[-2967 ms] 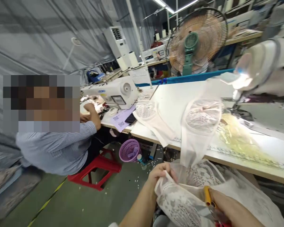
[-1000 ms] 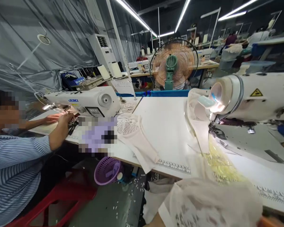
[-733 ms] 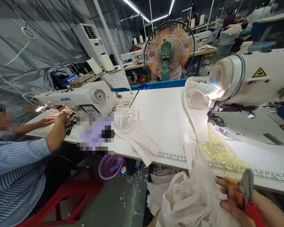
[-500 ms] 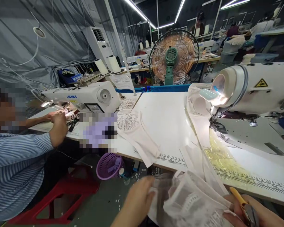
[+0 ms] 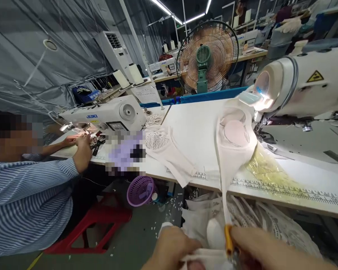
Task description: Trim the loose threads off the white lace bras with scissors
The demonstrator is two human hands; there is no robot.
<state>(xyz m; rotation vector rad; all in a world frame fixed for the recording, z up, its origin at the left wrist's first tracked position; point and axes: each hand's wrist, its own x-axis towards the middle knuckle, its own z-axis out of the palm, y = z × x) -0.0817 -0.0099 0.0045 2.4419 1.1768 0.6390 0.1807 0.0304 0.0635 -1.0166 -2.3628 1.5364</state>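
Note:
In the head view my left hand [image 5: 174, 242] grips the edge of pale fabric [image 5: 205, 254] low in front of me. My right hand [image 5: 252, 243] is closed around orange-handled thread snips [image 5: 228, 238], beside that fabric. A white bra piece [image 5: 236, 131] with a moulded cup lies at the sewing machine [image 5: 295, 86] on the right. Its narrow end runs over the table edge down to the snips. Whether the blades touch it is hidden. Below the edge hangs a pile of sheer white lace pieces [image 5: 281, 225].
Another lace bra piece [image 5: 171, 153] overhangs the white table [image 5: 194, 116]. Yellow clear film [image 5: 270, 168] lies near the right machine. To the left, a person in a striped sleeve [image 5: 33, 176] works at another sewing machine [image 5: 107, 114]. A purple basket [image 5: 141, 191] and red stool [image 5: 101, 225] stand below.
My right hand has moved left with the snips, close to my left hand. The bra piece by the right machine now lies more spread out, and the held fabric is lower. The view has shifted.

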